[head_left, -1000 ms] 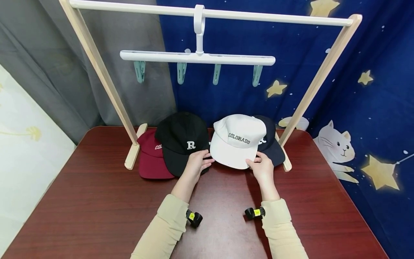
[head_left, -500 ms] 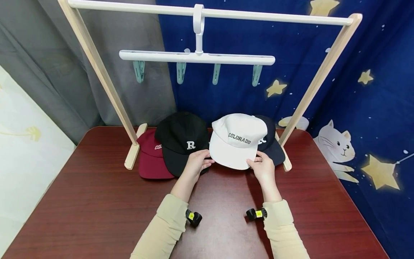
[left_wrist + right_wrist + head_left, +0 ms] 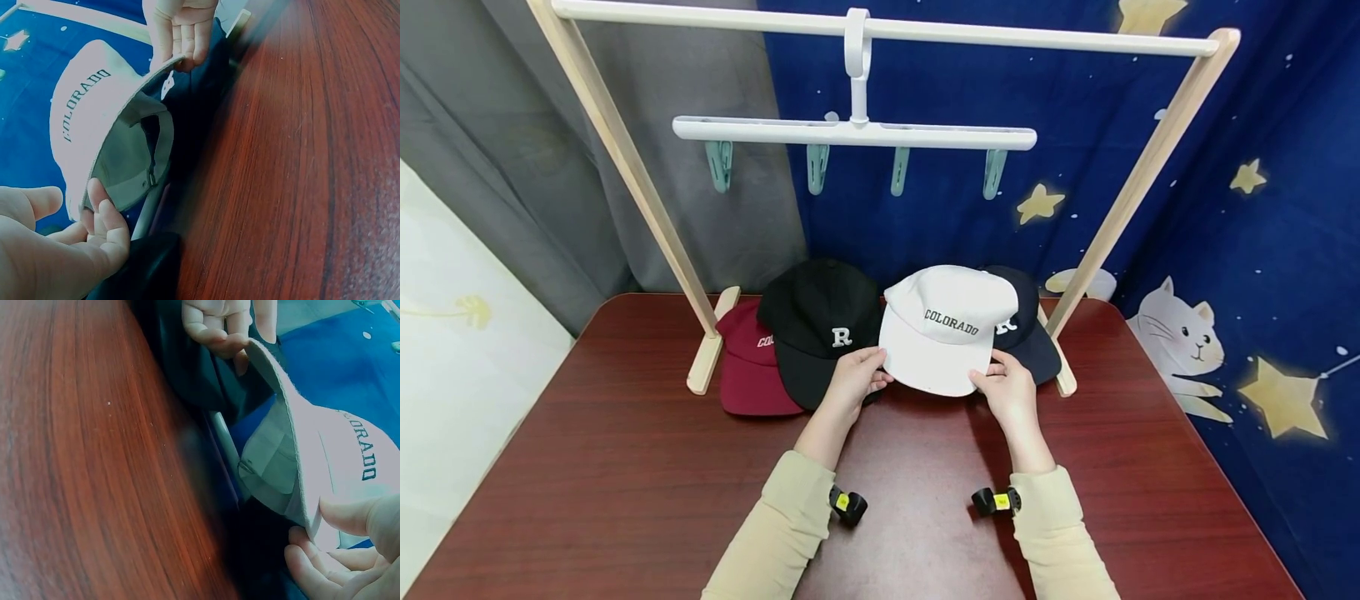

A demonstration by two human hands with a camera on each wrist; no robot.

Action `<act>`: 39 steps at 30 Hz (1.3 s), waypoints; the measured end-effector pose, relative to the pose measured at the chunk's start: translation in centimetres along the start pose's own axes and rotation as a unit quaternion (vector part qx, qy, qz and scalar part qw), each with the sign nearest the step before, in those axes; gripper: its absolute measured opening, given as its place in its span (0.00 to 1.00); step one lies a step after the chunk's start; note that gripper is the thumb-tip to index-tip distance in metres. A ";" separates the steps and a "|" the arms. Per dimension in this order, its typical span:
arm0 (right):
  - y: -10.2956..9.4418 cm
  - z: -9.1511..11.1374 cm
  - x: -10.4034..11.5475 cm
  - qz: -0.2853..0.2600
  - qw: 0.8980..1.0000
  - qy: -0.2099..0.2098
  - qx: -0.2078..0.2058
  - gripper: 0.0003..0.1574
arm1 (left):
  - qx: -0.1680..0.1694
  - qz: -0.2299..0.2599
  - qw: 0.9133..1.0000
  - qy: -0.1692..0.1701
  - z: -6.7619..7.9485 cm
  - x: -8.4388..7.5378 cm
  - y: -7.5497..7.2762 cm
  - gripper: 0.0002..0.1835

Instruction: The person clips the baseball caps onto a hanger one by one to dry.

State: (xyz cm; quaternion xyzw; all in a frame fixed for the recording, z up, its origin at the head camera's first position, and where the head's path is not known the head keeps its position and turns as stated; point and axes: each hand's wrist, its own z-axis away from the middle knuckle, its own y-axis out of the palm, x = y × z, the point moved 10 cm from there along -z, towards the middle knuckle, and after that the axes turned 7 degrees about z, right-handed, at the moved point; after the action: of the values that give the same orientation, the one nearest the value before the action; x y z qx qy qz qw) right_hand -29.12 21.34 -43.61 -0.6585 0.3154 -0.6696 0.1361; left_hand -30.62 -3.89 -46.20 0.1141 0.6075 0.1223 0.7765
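A white cap [image 3: 943, 358] marked COLORADO is held up by its brim, tilted with its front facing me. My right hand [image 3: 1006, 385] pinches the brim's right edge, thumb on top and fingers beneath, as the right wrist view also shows. At the brim's left edge, my left hand [image 3: 853, 379] touches the underside with loosely bent fingers [image 3: 103, 215]; its thumb stands a little apart from the upper face. Behind the white cap, a navy cap [image 3: 1037, 350] is partly hidden. A black cap [image 3: 820, 317] with an R overlaps a dark red cap [image 3: 752, 383] on the left.
A wooden rack [image 3: 1120, 192] stands across the back of the brown table [image 3: 625, 492]. From its bar hangs a white hanger [image 3: 760, 129] with several green clips [image 3: 816, 171], above the caps. Curtains [image 3: 917, 225] close off the back.
The white cap has shifted slightly left and tilted toward me, its brim now overlapping the left hand's fingertips. The right hand keeps its pinch, and the other caps stay in place.
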 end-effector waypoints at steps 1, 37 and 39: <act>0.0 0.0 0.0 0.000 1.000 -0.001 0.001 0.33 | 0.000 -0.001 1.000 0.002 0.0 -0.1 0.0 0.18; -0.8 1.2 1.7 -0.004 0.999 -0.036 0.016 0.34 | 0.050 -0.015 0.998 0.033 1.0 -1.5 0.2 0.10; -0.8 1.2 1.9 -0.004 0.999 -0.041 0.018 0.35 | 0.057 -0.016 0.998 0.032 1.1 -1.6 0.1 0.11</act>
State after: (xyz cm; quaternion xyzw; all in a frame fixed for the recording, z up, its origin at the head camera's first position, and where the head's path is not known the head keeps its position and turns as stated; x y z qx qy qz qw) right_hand -27.94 20.52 -41.73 -0.6839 0.2952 -0.6482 0.1581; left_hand -29.90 -4.31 -44.44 0.1442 0.6398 0.0787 0.7508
